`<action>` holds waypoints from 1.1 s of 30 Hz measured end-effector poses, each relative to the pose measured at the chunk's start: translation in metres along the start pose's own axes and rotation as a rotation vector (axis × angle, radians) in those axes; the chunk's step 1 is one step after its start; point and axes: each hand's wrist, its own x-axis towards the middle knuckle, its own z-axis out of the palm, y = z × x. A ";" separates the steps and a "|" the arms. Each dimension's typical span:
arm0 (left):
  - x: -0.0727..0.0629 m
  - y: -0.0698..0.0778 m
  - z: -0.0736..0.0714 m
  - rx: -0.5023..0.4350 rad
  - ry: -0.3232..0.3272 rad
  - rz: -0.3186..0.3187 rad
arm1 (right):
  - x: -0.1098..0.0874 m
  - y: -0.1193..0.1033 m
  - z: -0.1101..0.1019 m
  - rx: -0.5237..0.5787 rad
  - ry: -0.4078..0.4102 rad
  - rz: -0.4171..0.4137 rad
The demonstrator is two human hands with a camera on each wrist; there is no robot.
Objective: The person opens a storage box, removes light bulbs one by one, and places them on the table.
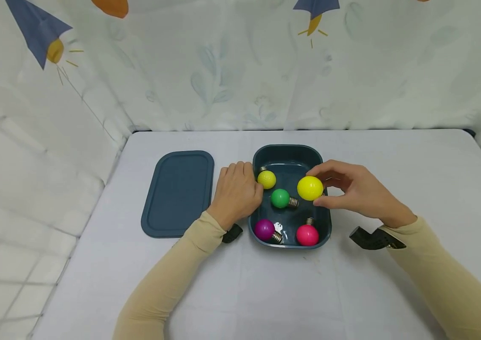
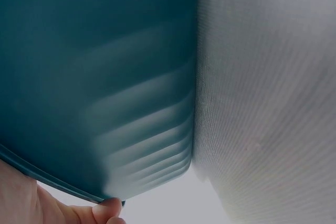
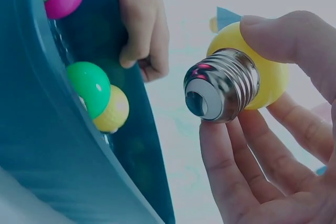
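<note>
My right hand (image 1: 352,191) holds a yellow light bulb (image 1: 310,188) between thumb and fingers above the right side of a dark blue bin (image 1: 291,157). In the right wrist view the bulb's silver screw base (image 3: 223,85) faces the camera. My left hand (image 1: 238,191) grips the bin's left rim, its thumb over the edge, as the left wrist view also shows beside the ribbed outer wall (image 2: 142,129). Inside the bin lie a smaller yellow bulb (image 1: 267,179), a green bulb (image 1: 280,198), a purple bulb (image 1: 264,229) and a pink bulb (image 1: 307,235).
A flat dark blue lid (image 1: 178,193) lies on the white table (image 1: 240,283), left of the bin. Behind the table hangs a pale patterned curtain (image 1: 240,71). Each wrist carries a black strap mount (image 1: 374,238).
</note>
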 end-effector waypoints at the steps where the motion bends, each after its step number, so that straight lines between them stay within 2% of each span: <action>1: 0.000 0.000 0.000 0.001 0.000 0.001 | -0.001 0.000 -0.001 0.000 0.012 0.006; 19: 0.000 0.000 0.001 0.003 0.011 0.003 | -0.009 0.018 -0.020 -0.004 0.169 0.047; 33: 0.000 0.000 0.000 0.012 -0.003 0.007 | -0.011 0.034 -0.035 -0.069 0.257 0.201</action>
